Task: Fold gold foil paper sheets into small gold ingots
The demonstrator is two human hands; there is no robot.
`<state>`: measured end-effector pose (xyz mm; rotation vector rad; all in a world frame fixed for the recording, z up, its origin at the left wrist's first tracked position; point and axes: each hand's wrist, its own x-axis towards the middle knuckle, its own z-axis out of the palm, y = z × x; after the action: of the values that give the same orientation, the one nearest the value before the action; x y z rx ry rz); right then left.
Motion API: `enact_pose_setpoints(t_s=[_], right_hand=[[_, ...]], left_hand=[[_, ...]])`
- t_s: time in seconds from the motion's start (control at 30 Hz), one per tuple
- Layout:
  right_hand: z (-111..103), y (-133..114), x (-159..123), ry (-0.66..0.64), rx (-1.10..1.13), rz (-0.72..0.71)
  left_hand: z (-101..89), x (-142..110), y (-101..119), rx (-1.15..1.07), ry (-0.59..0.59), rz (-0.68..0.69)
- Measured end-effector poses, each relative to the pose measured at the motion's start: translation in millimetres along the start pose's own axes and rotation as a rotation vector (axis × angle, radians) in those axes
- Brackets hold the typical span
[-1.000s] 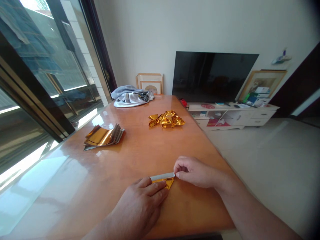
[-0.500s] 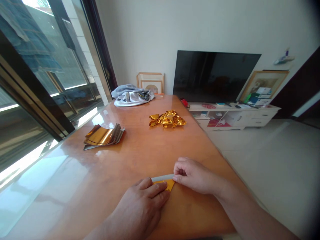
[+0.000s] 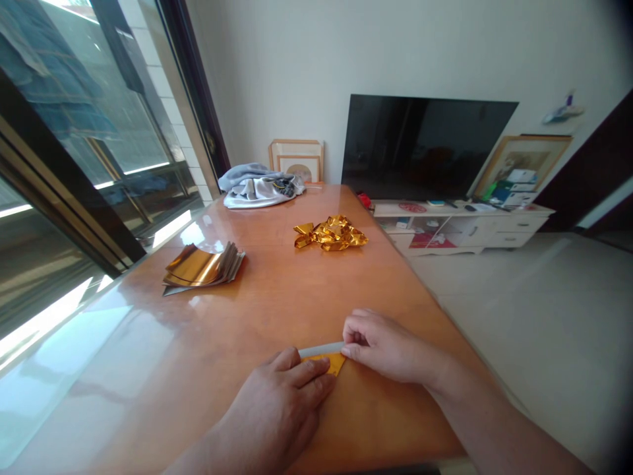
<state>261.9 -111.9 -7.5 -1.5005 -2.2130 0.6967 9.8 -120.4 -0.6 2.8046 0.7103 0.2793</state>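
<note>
A folded sheet of gold foil paper lies on the table near its front end, with a pale grey strip showing along its far edge. My left hand rests on the sheet, fingers stretched out and pressing it against the tabletop; much of the paper is hidden beneath. At the sheet's right corner, the thumb and bent fingers of my right hand pinch the end of the grey strip. Beyond the hands sits a heap of folded gold foil pieces. To the left lies a stack of gold foil sheets, their edges curling up.
The glossy wooden table runs away from me, a grey cloth bundle at its far end. A glass door borders the left side. Past the right edge are a low white cabinet and a large television.
The camera view has shifted very slightly. Both hands keep nearly the same place on the foil paper, and nothing else has visibly moved.
</note>
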Motion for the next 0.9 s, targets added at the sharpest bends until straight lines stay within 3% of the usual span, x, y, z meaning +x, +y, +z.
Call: enact_pose_setpoints(t_s=[0.33, 0.7, 0.9], right_hand=[[-1, -2, -1, 0.003, 0.039, 0.033], [7, -3, -4, 0.066, -0.038, 0.02], [7, -17, -9, 0.108, -0.188, 0.006]], left_hand=[[-1.0, -1, 1, -0.01, 0.003, -0.015], [-0.6, -3, 0, -0.026, 0.097, 0.026], [0.3, -3, 0, -0.067, 0.071, 0.014]])
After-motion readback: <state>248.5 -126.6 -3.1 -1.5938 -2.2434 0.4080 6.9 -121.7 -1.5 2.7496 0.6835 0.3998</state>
